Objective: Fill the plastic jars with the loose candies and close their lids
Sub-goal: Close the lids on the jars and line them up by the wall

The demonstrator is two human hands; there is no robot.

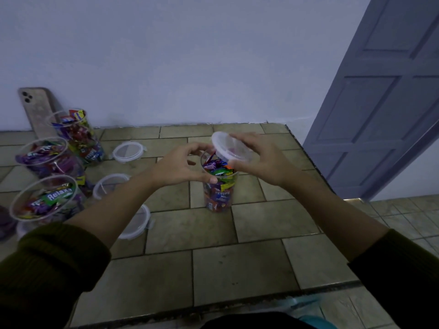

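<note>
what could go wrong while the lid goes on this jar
The candies reach the rim of the jar, so the tilted lid in the right hand may trap a wrapper and fail to close. The jar is tall and narrow; an off-centre push could tip it if the left hand at its rim lets go.

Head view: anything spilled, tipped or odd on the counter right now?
Nothing spilled or tipped. The lid in the right hand is tilted over the centre jar, not yet seated; the left hand holds its rim. Three jars at left stand open, loose lids flat on the counter. A phone leans behind them.
</note>
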